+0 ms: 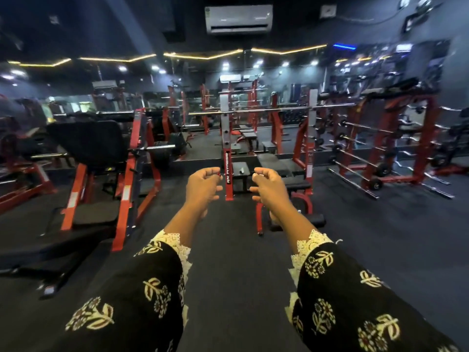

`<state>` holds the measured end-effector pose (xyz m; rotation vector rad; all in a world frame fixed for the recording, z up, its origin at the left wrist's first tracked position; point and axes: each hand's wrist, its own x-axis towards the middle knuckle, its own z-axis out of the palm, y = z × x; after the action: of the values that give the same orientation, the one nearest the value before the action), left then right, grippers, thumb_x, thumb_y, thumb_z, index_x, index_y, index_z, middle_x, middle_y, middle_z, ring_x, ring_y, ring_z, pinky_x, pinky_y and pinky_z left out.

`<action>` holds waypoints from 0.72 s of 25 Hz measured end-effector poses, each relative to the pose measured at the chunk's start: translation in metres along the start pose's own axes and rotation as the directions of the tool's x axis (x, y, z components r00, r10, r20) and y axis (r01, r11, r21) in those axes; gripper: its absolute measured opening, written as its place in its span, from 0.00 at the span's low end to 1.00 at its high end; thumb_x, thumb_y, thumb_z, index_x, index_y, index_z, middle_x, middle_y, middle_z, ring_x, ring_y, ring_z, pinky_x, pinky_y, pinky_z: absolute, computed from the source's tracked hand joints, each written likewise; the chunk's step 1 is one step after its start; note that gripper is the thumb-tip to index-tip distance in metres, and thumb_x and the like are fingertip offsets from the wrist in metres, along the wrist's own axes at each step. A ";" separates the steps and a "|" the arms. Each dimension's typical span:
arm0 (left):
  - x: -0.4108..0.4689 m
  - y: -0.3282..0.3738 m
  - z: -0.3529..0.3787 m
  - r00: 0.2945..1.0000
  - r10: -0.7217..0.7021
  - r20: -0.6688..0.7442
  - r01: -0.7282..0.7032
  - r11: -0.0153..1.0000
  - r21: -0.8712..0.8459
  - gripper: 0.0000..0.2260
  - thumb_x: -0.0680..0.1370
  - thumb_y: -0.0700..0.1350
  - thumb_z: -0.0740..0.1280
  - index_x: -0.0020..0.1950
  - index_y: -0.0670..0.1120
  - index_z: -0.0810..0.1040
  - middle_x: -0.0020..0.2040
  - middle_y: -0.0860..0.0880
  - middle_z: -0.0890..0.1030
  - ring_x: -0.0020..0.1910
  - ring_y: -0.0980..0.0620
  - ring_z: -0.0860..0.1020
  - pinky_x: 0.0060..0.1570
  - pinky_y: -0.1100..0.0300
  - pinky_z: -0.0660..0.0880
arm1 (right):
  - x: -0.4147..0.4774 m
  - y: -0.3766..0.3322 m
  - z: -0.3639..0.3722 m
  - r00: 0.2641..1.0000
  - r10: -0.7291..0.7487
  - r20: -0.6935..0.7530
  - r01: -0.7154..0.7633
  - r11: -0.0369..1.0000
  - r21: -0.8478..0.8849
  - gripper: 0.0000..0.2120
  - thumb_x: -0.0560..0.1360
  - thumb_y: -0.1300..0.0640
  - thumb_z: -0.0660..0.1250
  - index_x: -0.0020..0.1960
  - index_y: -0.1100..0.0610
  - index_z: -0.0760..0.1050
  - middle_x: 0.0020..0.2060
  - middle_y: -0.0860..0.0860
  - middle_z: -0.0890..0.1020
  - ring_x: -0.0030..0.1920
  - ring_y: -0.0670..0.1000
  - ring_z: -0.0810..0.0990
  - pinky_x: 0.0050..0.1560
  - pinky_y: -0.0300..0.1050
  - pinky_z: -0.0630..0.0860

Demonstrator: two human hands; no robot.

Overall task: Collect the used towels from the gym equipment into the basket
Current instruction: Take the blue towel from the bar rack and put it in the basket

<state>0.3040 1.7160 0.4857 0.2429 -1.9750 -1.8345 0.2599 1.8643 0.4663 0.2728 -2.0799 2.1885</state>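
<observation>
Both my arms reach forward over the dark gym floor. My left hand [203, 188] is held out at chest height with fingers loosely curled and nothing in it. My right hand [267, 186] mirrors it a little to the right, fingers loosely curled and holding nothing. Straight ahead of the hands stands a red bench-press rack [228, 158] with a black bench [291, 184]. No towel and no basket show anywhere in view.
A red and black incline machine [101, 158] stands at left with a loaded barbell [162, 148]. At right a red rack of barbells [380, 153] lines the wall. A mirror wall [241, 110] runs behind the benches. Open dark rubber floor [228, 250] lies under my arms.
</observation>
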 end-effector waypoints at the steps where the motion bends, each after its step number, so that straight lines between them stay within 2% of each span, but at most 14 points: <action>1: 0.031 0.002 0.019 1.000 0.011 0.020 -0.011 1.000 -0.006 0.07 0.78 0.42 0.63 0.50 0.52 0.78 0.47 0.51 0.82 0.43 0.51 0.80 0.41 0.57 0.75 | 0.034 0.000 -0.006 1.000 0.001 -0.029 -0.001 1.000 0.002 0.07 0.76 0.56 0.62 0.54 0.49 0.73 0.41 0.47 0.80 0.37 0.47 0.78 0.35 0.42 0.76; 4: 0.111 0.006 0.072 0.995 0.040 0.093 -0.036 0.999 -0.038 0.06 0.78 0.41 0.63 0.51 0.50 0.78 0.44 0.50 0.82 0.41 0.51 0.78 0.36 0.59 0.73 | 0.122 0.005 -0.029 0.996 0.004 -0.093 -0.008 0.999 -0.035 0.10 0.76 0.55 0.62 0.57 0.51 0.74 0.43 0.50 0.80 0.40 0.49 0.79 0.39 0.46 0.77; 6: 0.174 0.001 0.113 0.986 0.073 0.147 -0.068 0.997 -0.040 0.07 0.78 0.40 0.63 0.52 0.49 0.78 0.46 0.48 0.81 0.40 0.51 0.78 0.35 0.60 0.72 | 0.187 0.014 -0.050 0.989 -0.008 -0.148 0.000 0.998 -0.059 0.08 0.76 0.55 0.62 0.55 0.50 0.74 0.44 0.49 0.80 0.41 0.49 0.80 0.40 0.46 0.79; 10: 0.304 -0.010 0.212 0.951 0.145 0.274 -0.131 0.989 -0.069 0.07 0.79 0.41 0.62 0.53 0.50 0.78 0.47 0.48 0.81 0.43 0.49 0.79 0.39 0.58 0.73 | 0.320 0.031 -0.099 0.956 -0.074 -0.282 0.049 0.994 -0.096 0.08 0.76 0.55 0.62 0.55 0.49 0.74 0.45 0.49 0.81 0.42 0.50 0.80 0.38 0.46 0.77; 12: 0.357 -0.016 0.258 0.936 0.146 0.319 -0.123 0.988 -0.091 0.08 0.78 0.41 0.62 0.53 0.49 0.78 0.45 0.48 0.81 0.42 0.49 0.78 0.41 0.57 0.73 | 0.373 0.037 -0.121 0.937 -0.069 -0.342 0.037 0.995 -0.098 0.09 0.77 0.55 0.61 0.56 0.51 0.74 0.45 0.50 0.80 0.43 0.51 0.80 0.41 0.48 0.78; 15: 0.437 -0.017 0.340 0.899 0.136 0.416 -0.101 0.989 -0.105 0.09 0.79 0.41 0.62 0.56 0.48 0.78 0.43 0.49 0.80 0.40 0.51 0.77 0.37 0.59 0.72 | 0.453 0.035 -0.161 0.885 -0.058 -0.461 0.013 0.995 -0.099 0.07 0.78 0.55 0.61 0.55 0.52 0.73 0.43 0.50 0.80 0.42 0.51 0.79 0.45 0.51 0.79; 18: 0.494 -0.010 0.429 0.852 0.156 0.500 -0.106 0.986 -0.127 0.08 0.78 0.42 0.63 0.54 0.49 0.78 0.45 0.47 0.81 0.38 0.51 0.78 0.33 0.60 0.72 | 0.515 0.027 -0.214 0.813 -0.073 -0.578 0.003 0.993 -0.121 0.08 0.79 0.54 0.60 0.57 0.53 0.73 0.43 0.49 0.79 0.44 0.52 0.79 0.46 0.52 0.79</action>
<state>-0.3200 1.9003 0.5576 -0.4478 -2.1560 -2.0425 -0.2611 2.0536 0.5357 -0.3320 -1.8059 1.8010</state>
